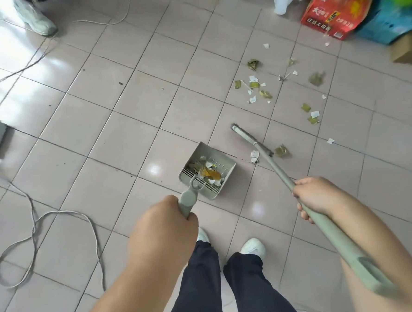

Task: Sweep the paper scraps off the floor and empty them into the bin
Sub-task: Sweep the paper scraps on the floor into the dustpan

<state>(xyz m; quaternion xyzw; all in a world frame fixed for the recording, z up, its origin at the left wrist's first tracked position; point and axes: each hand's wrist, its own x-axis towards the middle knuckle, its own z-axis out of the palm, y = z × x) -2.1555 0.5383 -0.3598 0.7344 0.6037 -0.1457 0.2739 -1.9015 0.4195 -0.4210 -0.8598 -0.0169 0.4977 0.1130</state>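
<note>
Red box point(333, 8) beyond scattered scraps point(253, 85)

Sage-green dustpan point(208, 171) by left hand point(166, 221), matching broom point(283, 172) in right hand point(317, 197), green, white, yellow paper scraps point(254, 87) beyond, pinkish-beige grid-lined tiled floor point(125, 112)

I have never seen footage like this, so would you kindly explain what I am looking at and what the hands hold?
This is one picture from a camera worn on a person's head, looking down at a tiled floor. The left hand grips the handle of a grey-green dustpan that already holds some paper scraps. The right hand grips a broom handle; its head rests on the floor. More scraps lie scattered beyond it. No bin is clearly visible.
</note>
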